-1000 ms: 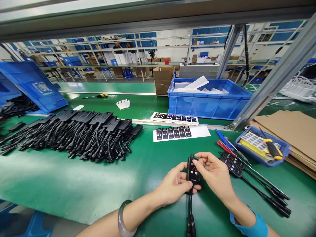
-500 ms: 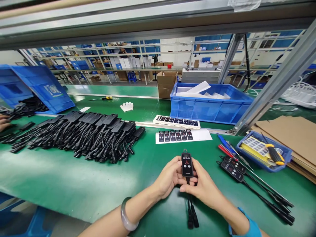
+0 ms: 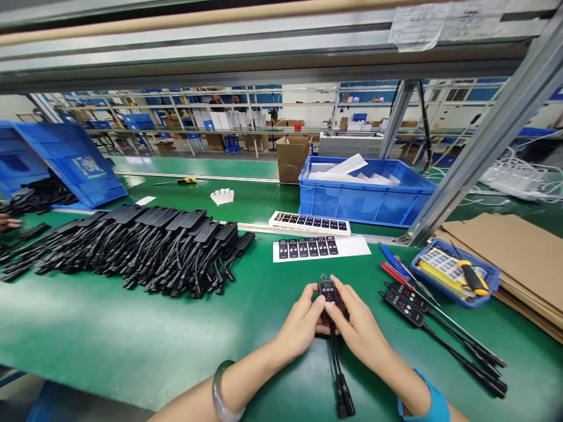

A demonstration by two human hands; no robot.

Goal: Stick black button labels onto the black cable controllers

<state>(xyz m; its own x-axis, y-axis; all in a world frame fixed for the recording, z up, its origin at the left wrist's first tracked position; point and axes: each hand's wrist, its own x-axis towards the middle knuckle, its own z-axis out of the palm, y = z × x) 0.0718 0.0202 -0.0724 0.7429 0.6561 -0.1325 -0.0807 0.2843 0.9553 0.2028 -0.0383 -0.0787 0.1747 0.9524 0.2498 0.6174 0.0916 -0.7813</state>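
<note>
Between my two hands is a small black controller box (image 3: 327,288) with a metal hook on top, a printed face label and two cable leads hanging toward me. My left hand (image 3: 303,319) grips its left side, the thumb pressed on the face. From the right, my right hand (image 3: 355,319) grips it too, its thumb also on the label. Beyond the hands lies a white backing sheet (image 3: 354,246) carrying a row of black labels (image 3: 308,247). Two labelled controllers (image 3: 403,308) with cables rest to the right of my right hand.
A large pile of black cabled controllers (image 3: 176,234) lies at left, with another person's hand (image 3: 9,223) at the far edge. Blue bin (image 3: 352,199), label stack (image 3: 310,223), white glove (image 3: 222,196), small blue tray (image 3: 457,293), red screwdriver (image 3: 396,272) and cardboard sheets (image 3: 505,252) surround the spot.
Both thumbs have moved onto the controller's face, covering its lower part; before, they were at its sides. The view has tilted slightly upward.
</note>
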